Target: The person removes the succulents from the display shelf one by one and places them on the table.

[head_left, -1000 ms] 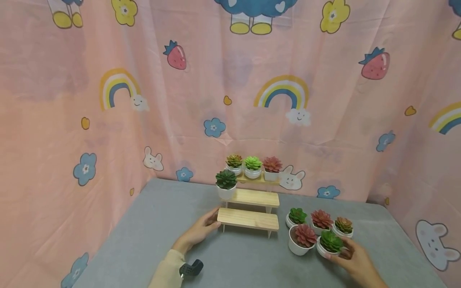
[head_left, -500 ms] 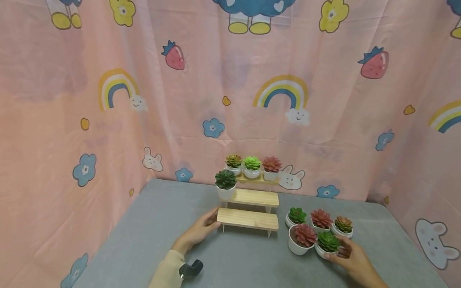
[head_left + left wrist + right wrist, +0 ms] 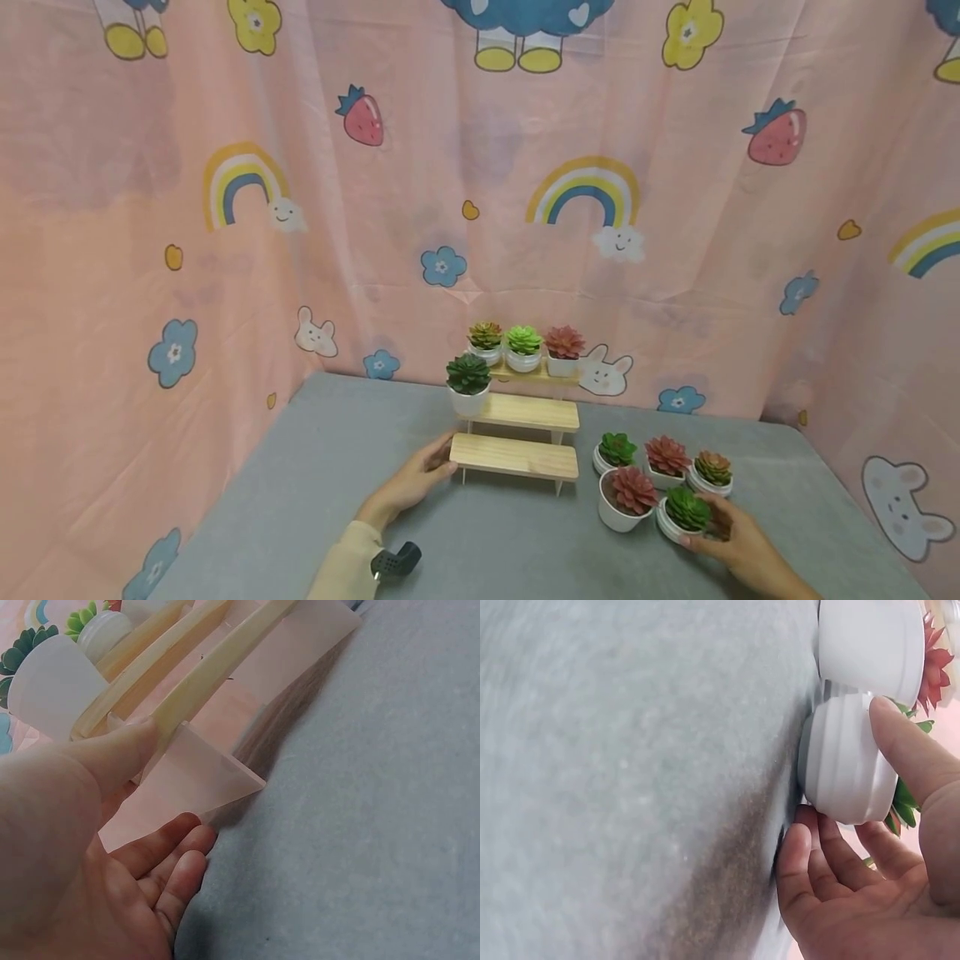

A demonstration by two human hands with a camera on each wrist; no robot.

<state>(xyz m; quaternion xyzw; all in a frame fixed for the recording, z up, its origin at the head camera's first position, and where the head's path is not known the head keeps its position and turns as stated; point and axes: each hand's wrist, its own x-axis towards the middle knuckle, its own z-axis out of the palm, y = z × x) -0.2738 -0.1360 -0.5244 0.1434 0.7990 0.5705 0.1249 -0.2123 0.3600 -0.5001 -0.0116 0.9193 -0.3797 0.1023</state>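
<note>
A three-step stand with wooden boards [image 3: 513, 457] and clear legs stands on the grey table. My left hand [image 3: 412, 479] holds the left end of its lowest board; in the left wrist view the thumb [image 3: 124, 754] presses the board's end, with fingers beside the clear leg [image 3: 199, 769]. At the right, my right hand [image 3: 738, 542] grips a green succulent in a ridged white pot [image 3: 847, 761], thumb on one side and fingers on the other. The pot sits upright at the table surface, next to a red succulent in a smooth white pot [image 3: 621, 510].
Behind the gripped pot stand a green succulent [image 3: 617, 450], a red one [image 3: 666, 457] and an orange one [image 3: 712, 471]. Three potted succulents [image 3: 522, 343] line the top step; a dark green one [image 3: 468, 379] stands on the middle step's left end. A pink patterned curtain [image 3: 405, 208] hangs behind.
The gripped green succulent first shifts slightly left, then slightly back to the right and nearer, with my right hand on it. My left hand keeps its place on the stand.
</note>
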